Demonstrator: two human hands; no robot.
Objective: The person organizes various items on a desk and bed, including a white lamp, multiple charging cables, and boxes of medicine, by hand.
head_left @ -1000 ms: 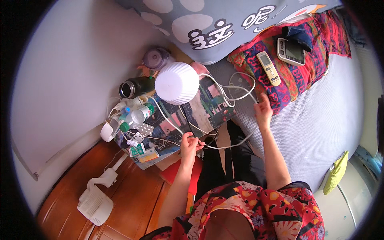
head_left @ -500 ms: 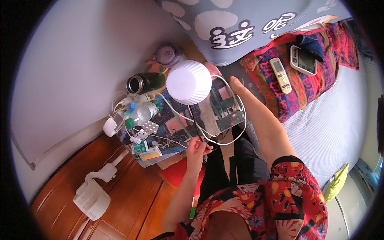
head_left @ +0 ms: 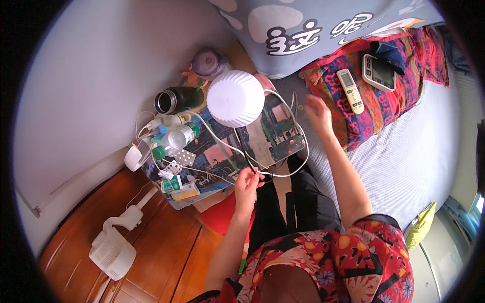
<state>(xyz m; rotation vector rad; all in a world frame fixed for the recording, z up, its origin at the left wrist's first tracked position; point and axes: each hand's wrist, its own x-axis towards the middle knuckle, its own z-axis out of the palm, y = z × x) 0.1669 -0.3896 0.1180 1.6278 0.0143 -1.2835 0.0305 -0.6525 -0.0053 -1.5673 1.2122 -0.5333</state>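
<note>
My left hand [head_left: 247,188] is closed at the near edge of the small table, pinching a thin black cable [head_left: 243,151]. That cable runs up toward a lamp with a ribbed white shade [head_left: 235,98], which hides part of the tabletop. A white cable [head_left: 222,141] loops across the table and hangs past its right edge, close to my left fingers. Out to the right, my right hand [head_left: 319,117] is in the air over the bed side, its fingers stretched and holding nothing I can see. A patterned cushion [head_left: 336,108] lies just beyond it.
On the table [head_left: 217,174] stand a dark open flask [head_left: 177,100], a clear bottle [head_left: 177,141], pill blister packs [head_left: 185,158] and small medicine boxes [head_left: 185,191]. A remote control [head_left: 350,92] and a blood pressure monitor [head_left: 380,73] lie on the cushion. A white fan-like appliance [head_left: 113,252] is lower left.
My right hand has moved off the table's right edge, away from the white cable, and out over the bed. My left hand keeps the black cable, and the whole view has shifted slightly.
</note>
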